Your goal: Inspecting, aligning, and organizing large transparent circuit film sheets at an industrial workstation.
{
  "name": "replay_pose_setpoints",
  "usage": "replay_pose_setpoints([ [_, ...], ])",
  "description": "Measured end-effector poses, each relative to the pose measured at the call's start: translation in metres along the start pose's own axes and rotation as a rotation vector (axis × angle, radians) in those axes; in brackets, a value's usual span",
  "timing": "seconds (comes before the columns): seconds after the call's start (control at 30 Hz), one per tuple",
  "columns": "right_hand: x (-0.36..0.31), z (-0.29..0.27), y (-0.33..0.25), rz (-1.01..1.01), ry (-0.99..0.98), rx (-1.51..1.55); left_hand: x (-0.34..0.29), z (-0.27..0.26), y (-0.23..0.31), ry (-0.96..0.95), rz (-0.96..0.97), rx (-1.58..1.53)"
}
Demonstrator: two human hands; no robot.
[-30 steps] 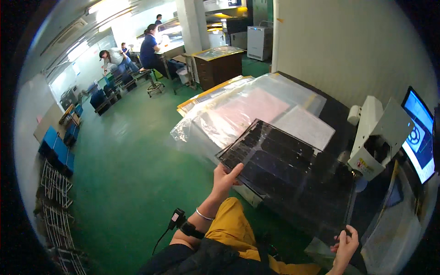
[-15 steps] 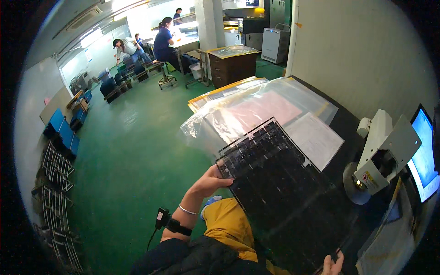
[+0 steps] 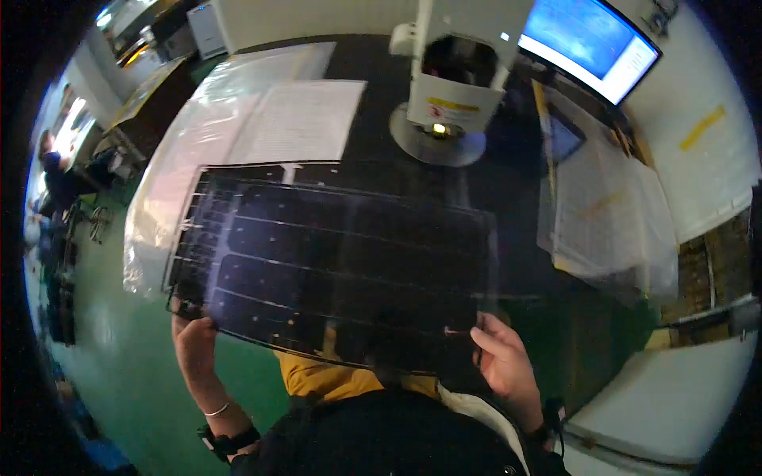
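Observation:
A large dark film sheet (image 3: 341, 262), glossy and partly see-through with fine light lines and a clear border, spans the space in front of my body. Its left edge carries a dense printed pattern. My left hand (image 3: 194, 337) grips the lower left corner, thumb on top. At the lower right corner, my right hand (image 3: 505, 357) pinches the edge, with the thumb over the face of the sheet. The sheet overlaps the near part of a black table (image 3: 365, 119), and my yellow trousers show below its lower edge.
A white-headed inspection device (image 3: 456, 103) with a round base and small light stands on the table beside a lit monitor (image 3: 591, 47). Papers (image 3: 302, 119) and clear plastic sleeves (image 3: 147, 214) lie left; more sleeves (image 3: 607, 222) lie right. A white cabinet (image 3: 675, 397) is at lower right.
My view has swung right toward the table and monitor. The film sheet has turned from slanted to nearly level across my front, and both hands now show at its lower corners.

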State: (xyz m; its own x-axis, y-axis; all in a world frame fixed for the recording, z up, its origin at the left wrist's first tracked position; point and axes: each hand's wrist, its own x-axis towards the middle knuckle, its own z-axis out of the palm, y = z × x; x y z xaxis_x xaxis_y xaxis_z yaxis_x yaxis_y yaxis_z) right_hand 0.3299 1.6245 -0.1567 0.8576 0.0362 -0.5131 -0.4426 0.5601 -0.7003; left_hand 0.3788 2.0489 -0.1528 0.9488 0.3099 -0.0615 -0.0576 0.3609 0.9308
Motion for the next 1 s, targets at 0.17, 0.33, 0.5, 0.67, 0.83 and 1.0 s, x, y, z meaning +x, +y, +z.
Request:
replay_pose_setpoints([
  [0.17,0.007,-0.007,-0.014,-0.145,-0.002,-0.003,0.001,-0.007,-0.010,-0.036,-0.011,0.101],
  [0.33,0.018,-0.015,-0.022,-0.264,0.017,-0.085,-0.006,0.027,-0.025,-0.021,0.134,0.030],
  [0.5,0.027,-0.028,-0.027,-0.327,0.021,-0.288,-0.009,0.024,-0.031,-0.060,0.150,-0.028],
  [0.67,0.024,-0.012,-0.035,-0.320,0.061,-0.243,-0.001,0.012,-0.034,-0.018,0.109,0.045],
  [0.83,0.034,-0.017,-0.033,-0.322,0.031,-0.278,0.000,0.019,-0.031,-0.041,0.151,-0.024],
  [1.0,0.037,-0.013,-0.032,-0.328,0.036,-0.252,0.003,0.013,-0.033,-0.027,0.141,-0.030],
])
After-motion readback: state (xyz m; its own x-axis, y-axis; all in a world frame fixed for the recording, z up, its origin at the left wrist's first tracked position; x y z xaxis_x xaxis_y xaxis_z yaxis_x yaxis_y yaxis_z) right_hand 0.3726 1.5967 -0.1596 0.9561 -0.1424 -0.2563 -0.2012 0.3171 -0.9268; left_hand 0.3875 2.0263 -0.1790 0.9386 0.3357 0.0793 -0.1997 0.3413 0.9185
